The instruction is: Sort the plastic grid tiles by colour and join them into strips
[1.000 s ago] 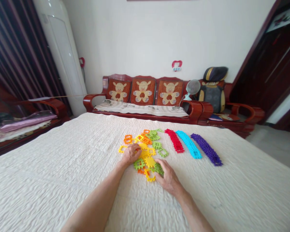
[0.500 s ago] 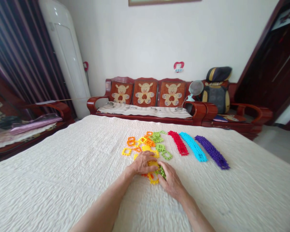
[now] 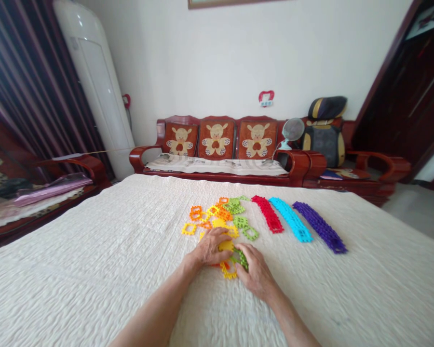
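My left hand (image 3: 211,246) is over a pile of toothed plastic building pieces, with its thumb and fingers around a yellow piece (image 3: 225,246). Close to its right, my right hand (image 3: 255,270) has its thumb and fingertips around green toothed pieces (image 3: 242,259). A yellow square frame (image 3: 228,271) lies between the two hands on the near side. Beyond them are loose orange pieces (image 3: 196,213), a yellow frame (image 3: 189,229) and light green pieces (image 3: 240,221). My fingers hide part of the pile.
To the right, three rows of pieces lie slanted: red (image 3: 267,214), light blue (image 3: 291,219) and purple (image 3: 320,226). All rest on a cream quilted cover (image 3: 94,250). A wooden sofa (image 3: 217,176) with bear cushions stands past the far edge, a small fan (image 3: 292,130) beside it.
My right hand and the green pieces at it have shifted slightly down, showing more of the green. My left hand has moved a little down and left. The rows lie as before.
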Motion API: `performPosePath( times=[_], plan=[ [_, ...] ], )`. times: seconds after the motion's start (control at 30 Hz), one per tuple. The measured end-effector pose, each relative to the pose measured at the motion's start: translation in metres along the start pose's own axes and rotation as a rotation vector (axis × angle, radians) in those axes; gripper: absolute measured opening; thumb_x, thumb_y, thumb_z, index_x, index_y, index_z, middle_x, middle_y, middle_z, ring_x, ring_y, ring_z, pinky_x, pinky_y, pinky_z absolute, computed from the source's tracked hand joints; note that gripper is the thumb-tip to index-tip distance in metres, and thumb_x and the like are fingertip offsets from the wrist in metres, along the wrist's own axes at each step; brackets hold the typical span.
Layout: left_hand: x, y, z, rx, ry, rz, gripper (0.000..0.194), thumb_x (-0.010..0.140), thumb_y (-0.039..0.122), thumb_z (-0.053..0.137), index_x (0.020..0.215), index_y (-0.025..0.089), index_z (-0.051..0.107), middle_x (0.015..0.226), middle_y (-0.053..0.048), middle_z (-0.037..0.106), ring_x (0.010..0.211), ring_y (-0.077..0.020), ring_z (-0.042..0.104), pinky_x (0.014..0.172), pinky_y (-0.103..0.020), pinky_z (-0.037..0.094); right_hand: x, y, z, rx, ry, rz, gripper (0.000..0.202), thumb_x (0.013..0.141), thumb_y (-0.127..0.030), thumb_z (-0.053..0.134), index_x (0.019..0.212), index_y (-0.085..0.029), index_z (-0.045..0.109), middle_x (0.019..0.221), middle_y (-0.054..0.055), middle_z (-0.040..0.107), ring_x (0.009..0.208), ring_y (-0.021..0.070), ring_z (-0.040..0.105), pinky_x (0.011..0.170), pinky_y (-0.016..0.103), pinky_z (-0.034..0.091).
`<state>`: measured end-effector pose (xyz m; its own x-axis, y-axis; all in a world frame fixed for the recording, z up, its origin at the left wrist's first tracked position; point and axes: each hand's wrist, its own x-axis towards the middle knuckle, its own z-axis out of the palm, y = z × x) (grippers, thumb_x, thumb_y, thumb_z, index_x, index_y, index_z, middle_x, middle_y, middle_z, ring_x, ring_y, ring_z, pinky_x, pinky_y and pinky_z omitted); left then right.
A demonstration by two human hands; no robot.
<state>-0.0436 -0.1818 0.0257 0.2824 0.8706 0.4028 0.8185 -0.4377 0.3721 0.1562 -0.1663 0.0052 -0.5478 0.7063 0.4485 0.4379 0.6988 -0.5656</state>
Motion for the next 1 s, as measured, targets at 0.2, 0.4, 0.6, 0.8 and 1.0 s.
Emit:
performPosePath(
  times=[0.2,0.4,0.6,0.8,1.0],
  plan=[
    [0.0,-0.013,-0.003,-0.007,0.111,-0.03,0.034,0.079,0.035,0.054,0.107,0.018,0.064,0.119,-0.011,0.059,0.107,-0.0226,0.056,0.095,-0.038,0.043,0.001,-0.002,-0.001,0.038,0.031,-0.021,0.043,0.071,-0.017,0.051,0.115,-0.019,0.051,0.113,0.01,0.055,0.109,0.024,0.05,0.096,0.042,0.04],
    [-0.001,-0.032,0.003,0.011,0.253,-0.06,0.029,0.079,0.028,0.051,0.103,0.016,0.064,0.112,-0.012,0.062,0.107,-0.0211,0.056,0.095,-0.035,0.044,0.0,0.001,0.0,0.044,0.037,-0.026,0.042,0.073,-0.017,0.051,0.114,-0.019,0.05,0.117,0.01,0.052,0.112,0.0231,0.048,0.098,0.041,0.039],
    [0.002,-0.045,0.014,-0.025,0.318,-0.137,0.027,0.076,0.023,0.053,0.1,0.018,0.064,0.117,-0.011,0.059,0.109,-0.021,0.056,0.096,-0.035,0.045,0.001,0.005,-0.001,0.064,0.071,-0.009,0.041,0.074,-0.017,0.05,0.115,-0.02,0.05,0.119,0.01,0.051,0.116,0.0219,0.046,0.1,0.04,0.038],
    [0.006,-0.05,0.014,0.004,0.417,-0.238,0.024,0.075,0.021,0.053,0.096,0.018,0.063,0.112,-0.01,0.06,0.103,-0.0213,0.057,0.092,-0.038,0.046,-0.002,0.006,-0.002,0.067,0.094,0.037,0.039,0.074,-0.014,0.049,0.112,-0.021,0.053,0.123,0.009,0.05,0.119,0.0215,0.045,0.102,0.04,0.039],
    [0.008,-0.065,0.016,0.111,0.633,-0.281,0.02,0.081,0.022,0.049,0.095,0.017,0.062,0.103,-0.011,0.06,0.101,-0.0222,0.055,0.089,-0.041,0.046,0.001,0.008,-0.006,0.032,0.043,0.042,0.034,0.077,-0.016,0.05,0.109,-0.023,0.056,0.126,0.009,0.049,0.119,0.0225,0.046,0.101,0.04,0.039]
  ],
)
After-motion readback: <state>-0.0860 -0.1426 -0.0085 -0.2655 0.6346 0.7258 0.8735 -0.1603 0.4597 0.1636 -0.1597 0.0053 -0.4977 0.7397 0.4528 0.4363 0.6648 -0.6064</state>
